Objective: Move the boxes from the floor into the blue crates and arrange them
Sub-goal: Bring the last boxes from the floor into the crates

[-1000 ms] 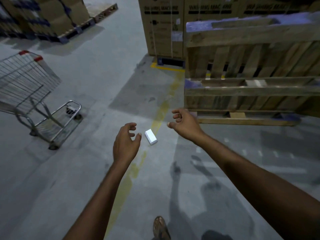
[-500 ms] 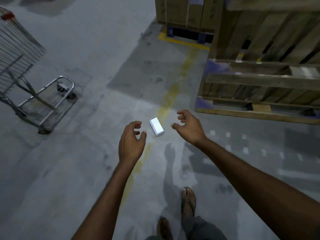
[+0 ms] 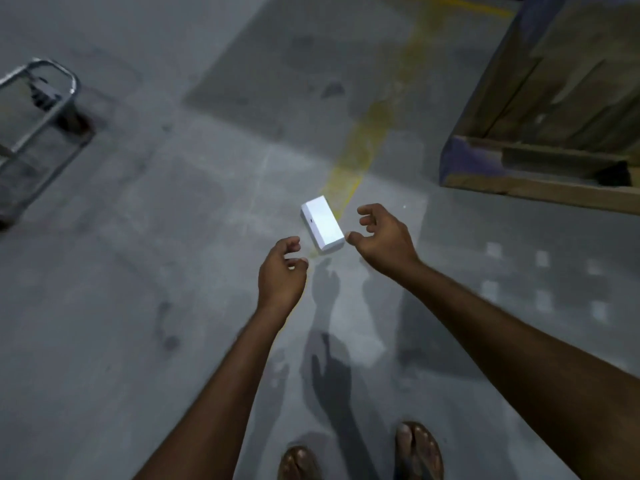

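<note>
White box [image 3: 322,224] lies at frame centre on grey concrete floor [image 3: 138,306], across a yellow line [image 3: 367,133] | left hand [image 3: 281,275] and right hand [image 3: 382,240] flank it, fingers loosely curled, holding nothing, likely poised to lift | right thumb perhaps brushing its corner, unclear | no blue crates visible | no legible writing.

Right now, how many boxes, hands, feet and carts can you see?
1 white box
2 hands: left hand, right hand
2 feet: left foot, right foot
1 metal cart
Total: 6
</note>
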A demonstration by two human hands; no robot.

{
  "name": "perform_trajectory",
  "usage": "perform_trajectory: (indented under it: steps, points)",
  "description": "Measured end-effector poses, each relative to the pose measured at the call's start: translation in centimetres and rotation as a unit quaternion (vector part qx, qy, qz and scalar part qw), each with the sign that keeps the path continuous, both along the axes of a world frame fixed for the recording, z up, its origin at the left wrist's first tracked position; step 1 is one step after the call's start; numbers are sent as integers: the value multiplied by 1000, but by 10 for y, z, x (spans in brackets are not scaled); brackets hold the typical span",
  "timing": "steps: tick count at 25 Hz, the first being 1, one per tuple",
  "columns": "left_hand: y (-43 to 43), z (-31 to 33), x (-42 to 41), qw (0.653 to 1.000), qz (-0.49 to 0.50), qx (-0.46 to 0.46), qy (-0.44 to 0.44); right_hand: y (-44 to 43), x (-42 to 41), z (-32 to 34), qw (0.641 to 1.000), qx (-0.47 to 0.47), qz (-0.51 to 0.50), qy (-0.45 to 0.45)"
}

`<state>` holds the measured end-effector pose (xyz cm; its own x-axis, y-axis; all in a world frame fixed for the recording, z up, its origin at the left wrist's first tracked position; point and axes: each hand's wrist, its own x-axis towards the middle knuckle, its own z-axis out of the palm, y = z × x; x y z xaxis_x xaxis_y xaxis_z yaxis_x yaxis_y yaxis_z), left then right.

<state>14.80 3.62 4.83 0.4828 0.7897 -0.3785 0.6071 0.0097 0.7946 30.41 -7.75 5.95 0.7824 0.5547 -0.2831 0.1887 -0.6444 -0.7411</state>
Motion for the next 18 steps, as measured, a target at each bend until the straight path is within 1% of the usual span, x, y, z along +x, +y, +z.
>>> perform_trajectory:
  steps: [5,8,10,12,16,18]
  points:
    - [30,-155,29,999,16,-46,5,33,20,-155,998,-46,48,-9]
    - [41,-220,54,996,40,-79,-1,53,41,-220,995,-72,67,-30]
    - [46,-252,75,996,39,-79,0,70,54,-253,993,-80,67,-45]
    - [50,-274,94,996,41,-81,7,83,65,-279,995,-64,63,-50]
    - [49,-308,112,997,22,-73,-32,97,67,-318,996,-47,63,-34]
    - [47,-320,116,997,25,-65,-40,98,62,-328,996,-49,69,-33]
